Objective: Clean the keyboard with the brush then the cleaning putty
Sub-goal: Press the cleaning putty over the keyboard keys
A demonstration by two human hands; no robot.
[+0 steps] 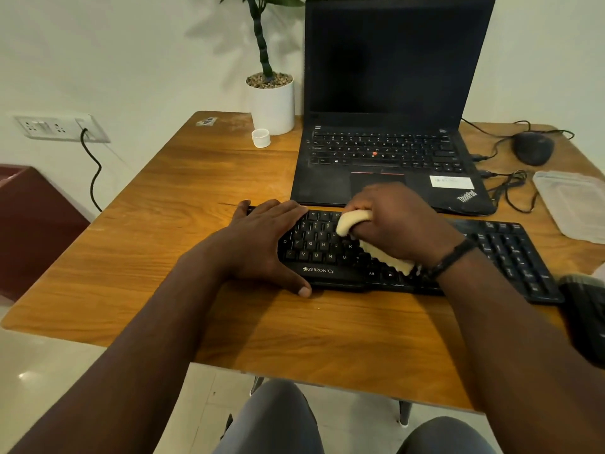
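A black Zebronics keyboard (510, 250) lies across the wooden table (183, 198), in front of the laptop. My right hand (396, 221) is closed on a lump of pale cream cleaning putty (352, 221) and presses it onto the middle keys; more putty shows under my wrist near the keyboard's front edge. My left hand (265, 240) lies flat over the keyboard's left end, fingers on the top edge and thumb at the front edge, holding it steady. A dark object (582, 309) at the right edge may be the brush; I cannot tell.
An open black ThinkPad laptop (393, 93) stands behind the keyboard. A white plant pot (273, 106) and a small white cap (261, 138) sit at the back left. A black mouse (533, 148) with cables and a clear plastic container (576, 204) lie at the right.
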